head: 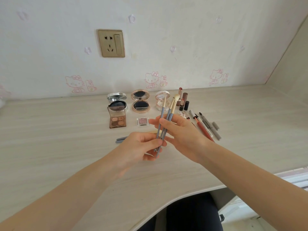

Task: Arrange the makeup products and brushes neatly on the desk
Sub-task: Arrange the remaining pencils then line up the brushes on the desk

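Brushes (162,114), three with blue-grey handles, stand bunched and tilted slightly right in the air above the desk (66,130), bristles up. From my feed, the left hand (141,145) has its grip pinched on their lower ends, and the right hand (181,130) pinches them midway (thumb in front, fingers behind). Beyond them on the desk sit three open compacts (140,101), an eyeshadow palette (117,119), lipsticks (182,101) and, at right, a fan of pens (206,125).
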`<state>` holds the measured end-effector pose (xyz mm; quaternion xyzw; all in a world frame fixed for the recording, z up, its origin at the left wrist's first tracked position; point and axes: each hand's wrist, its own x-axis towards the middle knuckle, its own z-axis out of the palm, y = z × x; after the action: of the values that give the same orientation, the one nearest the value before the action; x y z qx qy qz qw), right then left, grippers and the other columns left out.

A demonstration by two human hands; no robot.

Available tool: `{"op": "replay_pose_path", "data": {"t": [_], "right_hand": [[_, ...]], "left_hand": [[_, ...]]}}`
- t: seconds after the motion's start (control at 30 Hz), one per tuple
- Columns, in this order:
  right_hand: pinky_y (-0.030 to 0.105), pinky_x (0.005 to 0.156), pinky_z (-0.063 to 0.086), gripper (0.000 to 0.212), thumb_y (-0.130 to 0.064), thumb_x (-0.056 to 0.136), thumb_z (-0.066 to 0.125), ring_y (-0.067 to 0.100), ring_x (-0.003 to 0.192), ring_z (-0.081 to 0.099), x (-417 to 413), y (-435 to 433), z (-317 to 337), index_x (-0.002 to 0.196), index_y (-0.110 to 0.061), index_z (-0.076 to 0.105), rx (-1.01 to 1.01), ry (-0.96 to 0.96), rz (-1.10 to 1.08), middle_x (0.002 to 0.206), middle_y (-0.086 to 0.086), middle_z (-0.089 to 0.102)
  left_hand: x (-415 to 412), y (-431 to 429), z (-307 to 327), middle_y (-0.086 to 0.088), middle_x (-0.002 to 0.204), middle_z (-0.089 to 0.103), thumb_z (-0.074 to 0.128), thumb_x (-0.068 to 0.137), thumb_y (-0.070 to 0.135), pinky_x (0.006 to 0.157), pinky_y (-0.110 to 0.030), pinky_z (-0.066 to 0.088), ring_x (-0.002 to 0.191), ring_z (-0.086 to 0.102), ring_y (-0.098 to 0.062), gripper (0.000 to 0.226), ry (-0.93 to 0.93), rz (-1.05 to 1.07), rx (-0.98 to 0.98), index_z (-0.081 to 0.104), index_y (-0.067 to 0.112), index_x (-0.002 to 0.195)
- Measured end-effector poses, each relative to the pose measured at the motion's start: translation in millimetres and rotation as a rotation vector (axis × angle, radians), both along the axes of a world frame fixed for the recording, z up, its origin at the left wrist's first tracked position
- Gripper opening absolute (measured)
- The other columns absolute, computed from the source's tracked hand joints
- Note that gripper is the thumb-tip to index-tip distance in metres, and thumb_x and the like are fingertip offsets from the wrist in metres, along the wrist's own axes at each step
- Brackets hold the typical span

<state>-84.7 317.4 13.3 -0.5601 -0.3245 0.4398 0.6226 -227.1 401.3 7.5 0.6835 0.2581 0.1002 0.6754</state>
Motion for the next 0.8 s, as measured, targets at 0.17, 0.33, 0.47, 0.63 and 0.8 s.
{"op": "replay_pose_path", "data": {"t": [0.17,0.33,0.47,0.63,0.8], "right_hand": [[0.043,0.087,0.056,0.025,-0.013,0.096,0.052,0.028,0.107,0.066,14,-5,15,0.120,-0.008,0.055,0.065,0.222,0.079,0.114,0.012,0.069],[0.043,0.077,0.057,0.029,-0.003,0.092,0.056,0.033,0.104,0.067,26,-8,24,0.120,-0.005,0.053,0.037,0.239,0.093,0.113,0.018,0.069],[0.036,0.075,0.058,0.028,-0.002,0.087,0.064,0.030,0.098,0.069,28,-10,23,0.114,-0.005,0.060,-0.039,0.128,0.114,0.108,0.017,0.070],[0.030,0.070,0.058,0.020,-0.001,0.081,0.070,0.026,0.084,0.072,29,-10,18,0.101,0.002,0.066,-0.118,-0.011,0.072,0.096,0.018,0.073],[0.027,0.068,0.058,0.009,0.001,0.079,0.072,0.027,0.082,0.073,28,-10,9,0.088,0.000,0.069,-0.183,-0.130,0.060,0.088,0.019,0.072]], "left_hand": [[-11,12,5,0.001,0.073,0.067,0.061,0.091,0.019,0.065,-0.021,0.052,0.069,0.061,-0.010,0.017,0.097,-0.100,0.058,0.077,0.013,0.086],[-24,24,11,0.003,0.072,0.067,0.059,0.093,0.017,0.064,-0.020,0.052,0.066,0.060,-0.008,0.019,0.186,-0.159,0.129,0.077,0.012,0.087],[-32,33,11,0.003,0.072,0.065,0.059,0.093,0.018,0.065,-0.022,0.051,0.066,0.059,-0.008,0.018,0.229,-0.200,0.183,0.076,0.012,0.090],[-37,44,9,0.007,0.068,0.064,0.061,0.092,0.020,0.064,-0.020,0.051,0.065,0.059,-0.007,0.016,0.268,-0.231,0.258,0.076,0.016,0.092],[-38,57,5,0.008,0.061,0.063,0.063,0.090,0.024,0.061,-0.022,0.050,0.060,0.057,-0.005,0.014,0.314,-0.211,0.486,0.076,0.021,0.083]]}}
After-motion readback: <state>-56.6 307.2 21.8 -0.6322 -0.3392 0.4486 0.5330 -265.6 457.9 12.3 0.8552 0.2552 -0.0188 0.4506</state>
